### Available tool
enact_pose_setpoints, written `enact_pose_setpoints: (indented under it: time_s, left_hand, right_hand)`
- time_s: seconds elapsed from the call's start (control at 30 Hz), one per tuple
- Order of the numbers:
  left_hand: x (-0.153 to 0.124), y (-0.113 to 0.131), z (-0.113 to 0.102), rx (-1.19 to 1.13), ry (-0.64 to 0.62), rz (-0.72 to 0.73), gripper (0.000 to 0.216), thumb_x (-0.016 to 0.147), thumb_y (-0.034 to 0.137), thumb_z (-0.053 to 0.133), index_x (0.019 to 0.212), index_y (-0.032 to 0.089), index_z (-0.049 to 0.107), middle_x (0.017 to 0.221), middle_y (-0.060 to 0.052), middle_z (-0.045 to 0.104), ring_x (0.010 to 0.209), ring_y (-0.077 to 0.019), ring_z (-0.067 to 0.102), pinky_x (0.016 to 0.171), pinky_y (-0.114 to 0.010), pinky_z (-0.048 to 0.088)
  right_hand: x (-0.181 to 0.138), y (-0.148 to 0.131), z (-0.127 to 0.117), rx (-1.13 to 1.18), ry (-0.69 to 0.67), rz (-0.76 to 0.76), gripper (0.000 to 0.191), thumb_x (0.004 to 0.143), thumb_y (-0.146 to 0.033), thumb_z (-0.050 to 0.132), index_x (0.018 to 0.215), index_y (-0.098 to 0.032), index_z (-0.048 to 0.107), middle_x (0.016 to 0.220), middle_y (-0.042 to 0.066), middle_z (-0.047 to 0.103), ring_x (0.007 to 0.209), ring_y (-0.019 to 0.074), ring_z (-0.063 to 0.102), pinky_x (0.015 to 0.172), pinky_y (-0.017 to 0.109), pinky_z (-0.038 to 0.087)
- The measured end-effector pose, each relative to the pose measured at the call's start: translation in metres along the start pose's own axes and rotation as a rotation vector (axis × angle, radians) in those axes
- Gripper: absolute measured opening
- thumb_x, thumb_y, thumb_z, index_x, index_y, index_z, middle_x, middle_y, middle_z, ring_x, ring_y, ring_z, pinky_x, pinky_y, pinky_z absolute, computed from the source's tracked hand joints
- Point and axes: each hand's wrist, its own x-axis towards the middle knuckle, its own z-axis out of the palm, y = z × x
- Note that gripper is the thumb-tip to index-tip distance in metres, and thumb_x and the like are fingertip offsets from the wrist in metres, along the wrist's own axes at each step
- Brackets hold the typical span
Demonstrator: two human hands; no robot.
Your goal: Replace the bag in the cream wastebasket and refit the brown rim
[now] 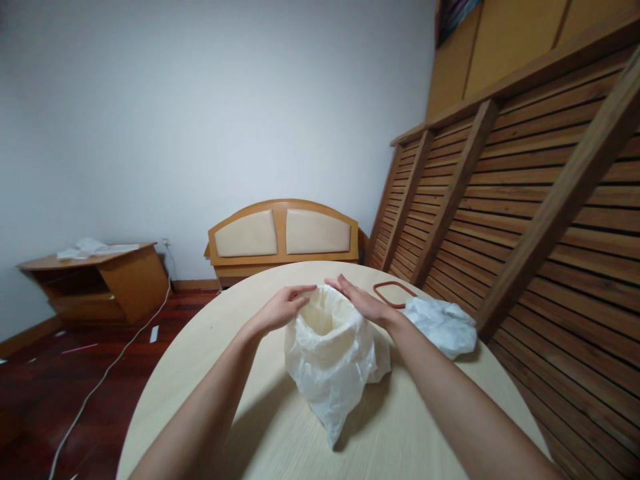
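A small container wrapped in a white plastic bag [331, 360] stands on the round pale wooden table [260, 427]. The bag is folded over the container's rim and its loose end trails toward me. My left hand [283, 308] pinches the bag at the left of the rim. My right hand [361, 300] holds the bag at the right of the rim, fingers curled over the edge. Both forearms reach in from the near edge.
A brown rounded-rectangle ring [393, 293] lies on the table behind my right hand, beside a crumpled white plastic bag [443, 325]. A slatted wooden bed frame [525, 200] leans at right. A headboard [284, 235] and a low cabinet [100, 280] stand by the wall.
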Motion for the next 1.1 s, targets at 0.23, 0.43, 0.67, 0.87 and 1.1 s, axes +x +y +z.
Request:
enact_pose_setpoints:
  time_s: [0.23, 0.43, 0.67, 0.87, 1.1]
  left_hand:
    - [0.001, 0.000, -0.001, 0.057, 0.026, 0.003, 0.057, 0.075, 0.013, 0.044, 0.128, 0.012, 0.067, 0.135, -0.009, 0.064, 0.126, -0.0241, 0.060, 0.115, -0.038, 0.038]
    - [0.004, 0.005, 0.002, 0.056, 0.116, -0.074, 0.056, 0.071, 0.009, 0.043, 0.119, 0.011, 0.072, 0.129, -0.009, 0.068, 0.122, -0.0241, 0.062, 0.113, -0.039, 0.041]
    - [0.003, 0.003, 0.002, 0.066, 0.202, -0.097, 0.052, 0.074, 0.010, 0.042, 0.117, 0.009, 0.072, 0.128, -0.011, 0.069, 0.123, -0.0237, 0.063, 0.112, -0.036, 0.042]
    - [0.001, 0.007, 0.001, 0.069, 0.249, -0.079, 0.044, 0.081, 0.019, 0.054, 0.120, 0.010, 0.070, 0.123, -0.013, 0.071, 0.110, -0.0249, 0.069, 0.095, -0.031, 0.053]
    - [-0.018, 0.032, 0.006, 0.272, 0.200, -0.005, 0.073, 0.082, 0.060, 0.065, 0.139, 0.015, 0.056, 0.144, -0.016, 0.056, 0.128, -0.0334, 0.056, 0.108, -0.042, 0.044]
  right_hand:
    - [0.012, 0.018, -0.018, -0.200, 0.102, 0.011, 0.079, 0.101, -0.063, 0.007, 0.142, -0.012, 0.051, 0.145, 0.016, 0.056, 0.130, 0.0219, 0.057, 0.110, 0.038, 0.043]
    - [0.006, 0.062, -0.055, -0.882, 0.469, 0.195, 0.047, 0.101, -0.037, 0.037, 0.133, -0.009, 0.057, 0.143, 0.024, 0.054, 0.137, 0.0340, 0.045, 0.114, 0.049, 0.031]
    - [0.001, 0.116, -0.066, -1.077, 0.513, 0.410, 0.067, 0.094, -0.030, 0.051, 0.148, 0.004, 0.034, 0.155, 0.029, 0.035, 0.148, 0.0378, 0.027, 0.118, 0.045, 0.022]
    - [0.004, 0.128, -0.071, -1.120, 0.421, 0.474, 0.067, 0.090, -0.037, 0.056, 0.141, 0.005, 0.045, 0.147, 0.031, 0.047, 0.140, 0.0377, 0.041, 0.114, 0.043, 0.030]
    - [0.001, 0.121, -0.069, -1.165, 0.441, 0.524, 0.068, 0.090, -0.039, 0.058, 0.143, 0.002, 0.045, 0.146, 0.029, 0.047, 0.139, 0.0397, 0.041, 0.112, 0.045, 0.032]
